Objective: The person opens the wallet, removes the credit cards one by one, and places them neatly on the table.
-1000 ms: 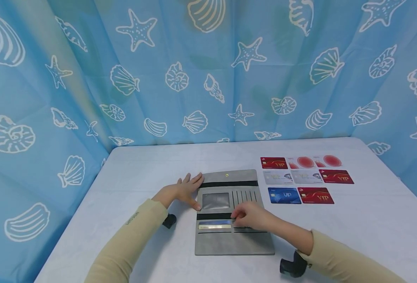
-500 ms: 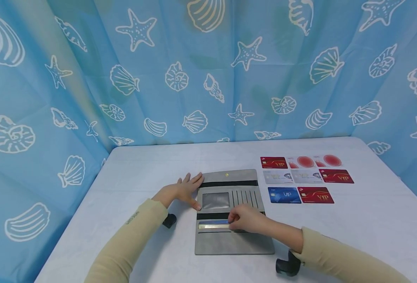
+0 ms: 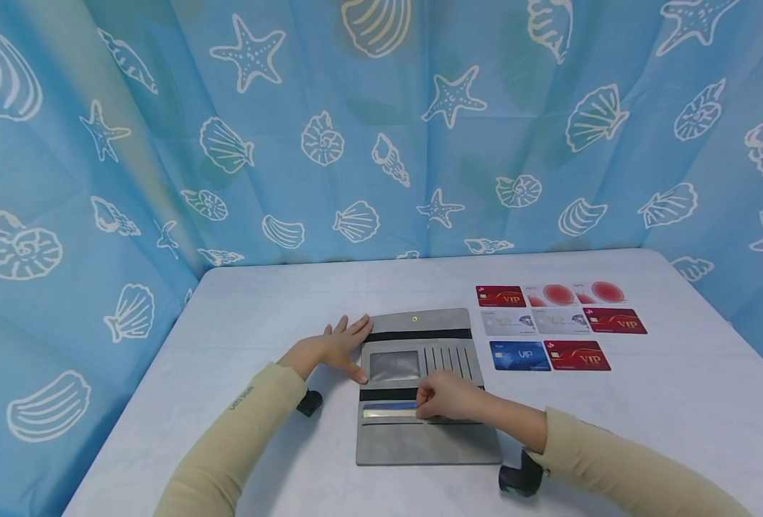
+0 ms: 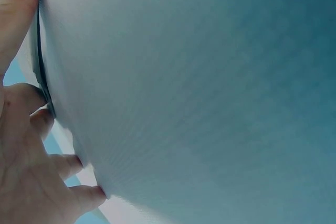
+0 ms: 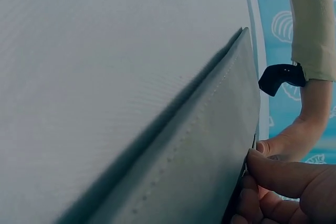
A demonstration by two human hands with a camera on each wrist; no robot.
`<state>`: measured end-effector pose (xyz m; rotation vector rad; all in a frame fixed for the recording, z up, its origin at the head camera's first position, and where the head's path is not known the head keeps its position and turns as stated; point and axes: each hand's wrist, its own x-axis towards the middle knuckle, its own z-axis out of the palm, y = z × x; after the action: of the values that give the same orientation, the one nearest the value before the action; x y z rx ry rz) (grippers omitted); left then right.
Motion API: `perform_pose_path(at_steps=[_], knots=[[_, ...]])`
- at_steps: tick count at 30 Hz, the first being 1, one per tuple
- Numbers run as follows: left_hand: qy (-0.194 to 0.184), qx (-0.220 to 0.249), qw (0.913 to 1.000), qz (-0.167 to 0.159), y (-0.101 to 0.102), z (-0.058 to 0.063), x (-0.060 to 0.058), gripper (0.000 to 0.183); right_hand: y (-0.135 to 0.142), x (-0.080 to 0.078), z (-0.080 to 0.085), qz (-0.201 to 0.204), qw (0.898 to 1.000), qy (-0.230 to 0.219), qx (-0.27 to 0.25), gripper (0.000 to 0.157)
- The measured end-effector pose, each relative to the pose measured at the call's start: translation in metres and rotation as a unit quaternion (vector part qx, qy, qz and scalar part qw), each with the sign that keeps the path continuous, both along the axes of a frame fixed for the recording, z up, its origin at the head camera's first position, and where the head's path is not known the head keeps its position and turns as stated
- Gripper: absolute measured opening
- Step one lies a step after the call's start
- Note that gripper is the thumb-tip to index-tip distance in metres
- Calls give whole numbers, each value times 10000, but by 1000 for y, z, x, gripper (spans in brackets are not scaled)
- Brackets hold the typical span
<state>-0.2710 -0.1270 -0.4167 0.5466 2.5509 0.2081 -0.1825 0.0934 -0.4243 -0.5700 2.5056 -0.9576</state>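
An opened-out grey wallet (image 3: 428, 449) lies flat on the white table. My left hand (image 3: 330, 353) rests at its left edge, fingers spread, with the thumb on the wallet's side; in the left wrist view, the fingertips (image 4: 90, 196) touch the tablecloth. My right hand (image 3: 447, 396) is over the lower half, its thumb and curled fingers pinching the right end of a pale gold card (image 3: 388, 413) in a slot. Just above that card shows the strip of a blue card (image 3: 388, 406). The right wrist view has the pinching thumb (image 5: 278, 174) close at the wallet.
Several bank-style cards lie in rows right of the wallet, among them a blue VIP card (image 3: 520, 356), a red VIP card (image 3: 577, 356) and a silver card (image 3: 508, 323). A clear window (image 3: 394, 367) and narrow slots are in the wallet's middle. A blue seashell curtain (image 3: 381, 129) hangs behind.
My right hand has shifted left along the lower slots, and its fingertips now cover the right end of the pale gold card. The left hand has stayed in place.
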Motion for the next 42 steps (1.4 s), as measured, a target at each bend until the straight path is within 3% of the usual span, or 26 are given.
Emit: perform_pose_path(at_steps=[9,25,42], knots=[[16,35,10000,30,-1,-1,0,110,-5,0,4,-246,9991,-144,323,16],[46,13,10000,-19,-2,-2,0,110,-10,-4,5,-9,9966,-42,825,22],[14,52,10000,-56,-3,-2,0,108,-12,-8,0,-414,9979,-364,327,20]])
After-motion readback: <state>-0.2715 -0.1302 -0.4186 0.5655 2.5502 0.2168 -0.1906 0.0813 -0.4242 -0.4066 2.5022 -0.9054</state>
